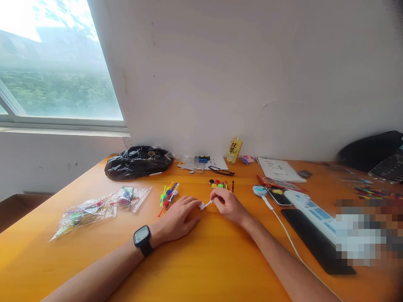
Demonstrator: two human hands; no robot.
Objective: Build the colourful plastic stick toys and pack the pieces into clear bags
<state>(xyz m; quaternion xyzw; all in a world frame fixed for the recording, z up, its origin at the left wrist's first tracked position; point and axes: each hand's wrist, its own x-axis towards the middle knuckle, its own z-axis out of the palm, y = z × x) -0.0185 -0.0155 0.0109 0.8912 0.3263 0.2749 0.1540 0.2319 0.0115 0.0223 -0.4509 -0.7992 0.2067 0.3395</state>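
My right hand (227,204) pinches a small white plastic pick (204,204) just above the orange table (201,268). My left hand (178,218) rests on the table beside it, fingers curled down, its fingertips close to the pick's flat end; a black smartwatch (142,239) is on that wrist. A bundle of coloured plastic picks (168,193) lies just left of my left hand. A few more small coloured pieces (220,184) lie beyond my right hand.
Two clear bags with coloured pieces (100,207) lie at the left, a black plastic bag (137,161) by the wall. A yellow drink carton (234,150), papers (278,169), a white power strip (311,209), a black phone (316,239) and a white cable (283,228) sit to the right.
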